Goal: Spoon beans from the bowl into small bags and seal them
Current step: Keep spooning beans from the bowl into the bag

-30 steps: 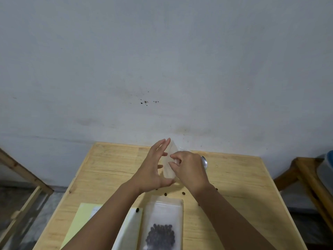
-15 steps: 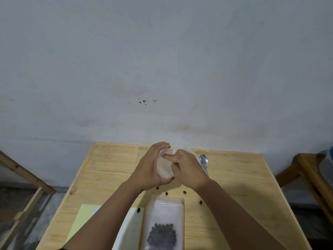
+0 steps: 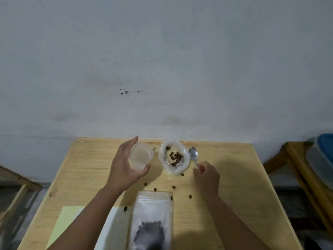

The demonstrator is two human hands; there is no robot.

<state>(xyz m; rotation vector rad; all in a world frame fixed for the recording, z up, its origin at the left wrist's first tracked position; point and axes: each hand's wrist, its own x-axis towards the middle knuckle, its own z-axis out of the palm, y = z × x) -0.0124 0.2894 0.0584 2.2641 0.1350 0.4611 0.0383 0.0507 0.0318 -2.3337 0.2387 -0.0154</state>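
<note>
One small bag (image 3: pixel 151 221) already lies filled on the near part of the counter (image 3: pixel 234 186), a dark heap of beans showing through its lower half; its top strip looks pressed flat, though whether it is fully sealed cannot be told. A second, empty bag (image 3: pixel 141 156) is held up in the left hand (image 3: pixel 126 168), thumb below and fingers curled round its far edge, its mouth apparently propped open. The right hand (image 3: pixel 207 175) pinches the handle of the spoon (image 3: pixel 194 156), whose head rests on the counter just right of the bowl (image 3: pixel 174 157). That bowl is a thin clear plastic one at the far middle, with only a thin scatter of beans (image 3: pixel 174 156) left in it.

So I judge the work to be past its first bag and at the start of the next: scooping, tipping into the held bag and sealing are all left, and the supply looks low.

Around this, loose beans (image 3: pixel 155 189) lie spilled between the bowl and the filled bag. A pale yellow sheet (image 3: pixel 61 224) sits at the near left under the forearm. Off to the right, a wooden stand (image 3: pixel 295 170) carries a container with a blue lid (image 3: pixel 324 156). The filled bag sits between the forearms, and the flimsy bowl may shift under the spoon
</note>
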